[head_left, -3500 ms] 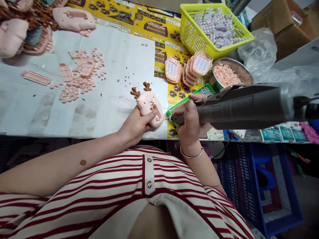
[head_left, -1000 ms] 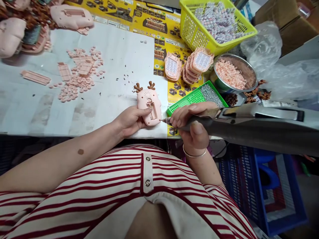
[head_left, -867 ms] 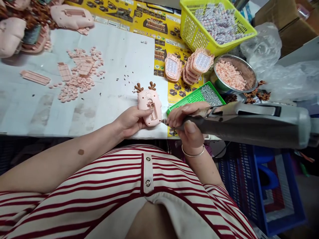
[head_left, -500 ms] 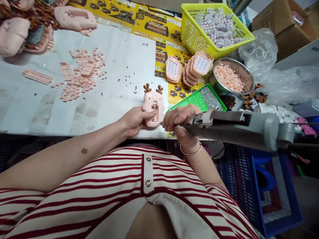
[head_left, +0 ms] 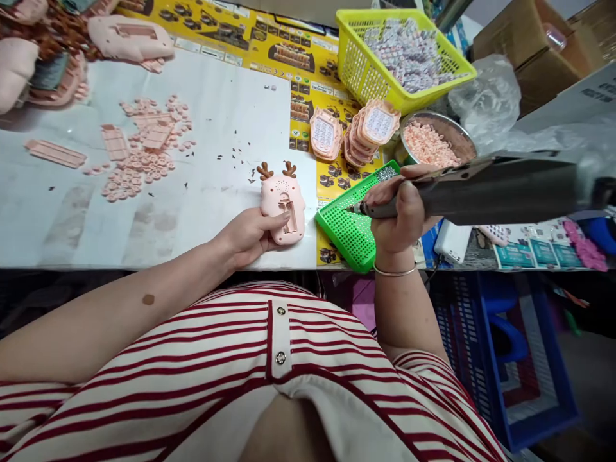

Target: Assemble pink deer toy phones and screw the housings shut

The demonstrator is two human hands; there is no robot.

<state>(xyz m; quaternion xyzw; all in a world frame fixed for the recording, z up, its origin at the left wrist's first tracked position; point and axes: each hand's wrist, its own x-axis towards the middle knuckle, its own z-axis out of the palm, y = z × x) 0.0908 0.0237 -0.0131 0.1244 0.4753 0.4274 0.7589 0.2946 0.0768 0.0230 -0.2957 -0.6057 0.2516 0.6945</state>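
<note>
The left hand (head_left: pixel 248 237) has its grip closed around a pink toy (head_left: pixel 283 206) with brown antlers, thumb over the open battery slot, right at the near edge of the counter (head_left: pixel 216 218). Over on the right, the right hand (head_left: pixel 402 205) has its grip wrapped round a grey power screwdriver (head_left: pixel 495 192), and its tip is above the green tray (head_left: pixel 341 240)! Beyond stand stacked pink panels (head_left: pixel 360 138), just beside the metal bowl (head_left: pixel 469 144).

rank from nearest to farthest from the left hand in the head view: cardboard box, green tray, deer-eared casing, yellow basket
1. deer-eared casing, held in the left hand
2. green tray, to its right
3. yellow basket, farther back, right
4. cardboard box, back, far right
</note>
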